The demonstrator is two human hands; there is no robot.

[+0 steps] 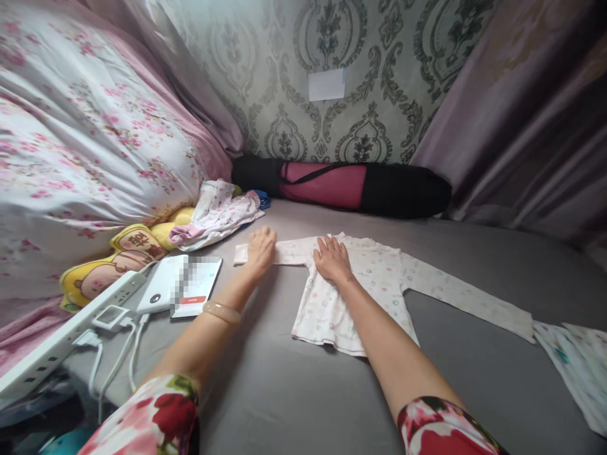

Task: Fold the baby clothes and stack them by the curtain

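My right hand (332,259) lies flat, fingers slightly spread, gripping nothing, seemingly to steady the shirt (379,278) mid-frame; my left hand (262,248) curls over its sleeve (296,251), left of centre, grip unclear.

1. Shirt (327,309): white, scattered pastel motifs.
2. Sheet (265,379): plain grey.
3. Long bag (332,186): black, deep-pink middle panel.
4. Wall (265,76): grey-green, dark damask medallions.
5. Draped cloth (95,126): white, pink floral sprays.
6. Wearer's sleeves (152,411): red, white, green floral.
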